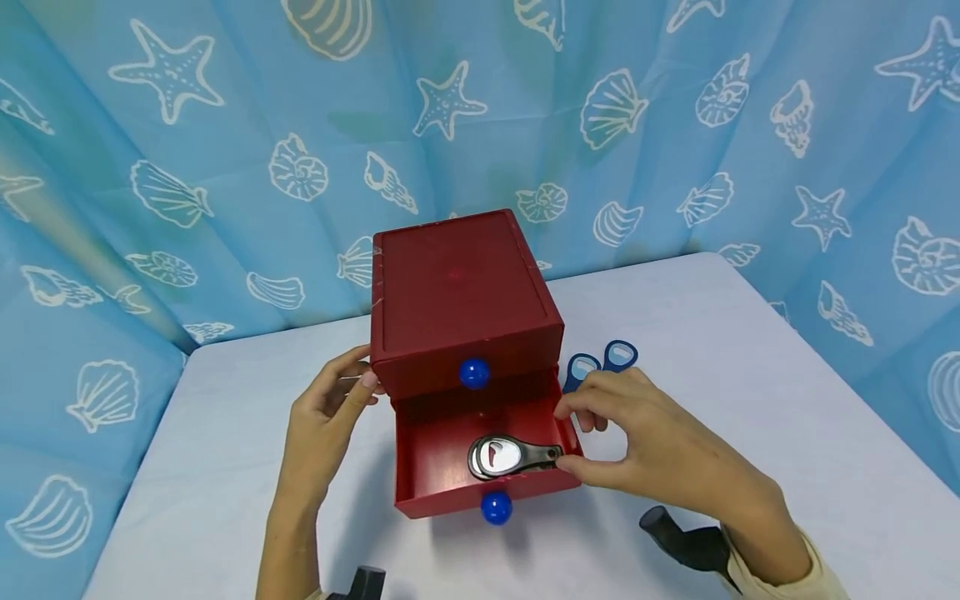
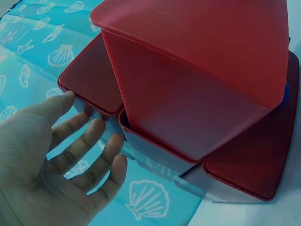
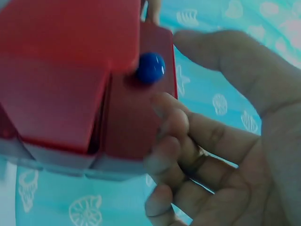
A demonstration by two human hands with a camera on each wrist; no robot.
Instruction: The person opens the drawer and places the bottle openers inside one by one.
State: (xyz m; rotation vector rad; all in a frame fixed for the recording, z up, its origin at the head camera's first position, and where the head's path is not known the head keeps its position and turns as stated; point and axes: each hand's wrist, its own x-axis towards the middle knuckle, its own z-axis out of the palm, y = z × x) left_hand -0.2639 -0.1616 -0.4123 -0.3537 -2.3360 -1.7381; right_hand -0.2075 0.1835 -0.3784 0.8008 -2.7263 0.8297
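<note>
A red two-drawer box [image 1: 457,283] stands on the table, its lower drawer [image 1: 435,467] pulled out. In that drawer lies a black paddle-shaped piece [image 1: 536,454] with a round white face and a hole in its narrow end. My left hand [image 1: 330,417] is at the box's left side, fingers loosely spread and thumb close to the side wall. My right hand [image 1: 637,429] is over the drawer's right wall, thumb by the front corner near the piece's narrow end, index fingertip farther back. The right thumb and fingers are apart, with nothing seen between them.
Blue-handled scissors [image 1: 600,362] lie behind my right hand, partly hidden by it. A blue knob [image 1: 474,373] is on the upper drawer and another on the lower one. A blue shell-print curtain [image 1: 450,150] hangs behind the white table [image 1: 225,400].
</note>
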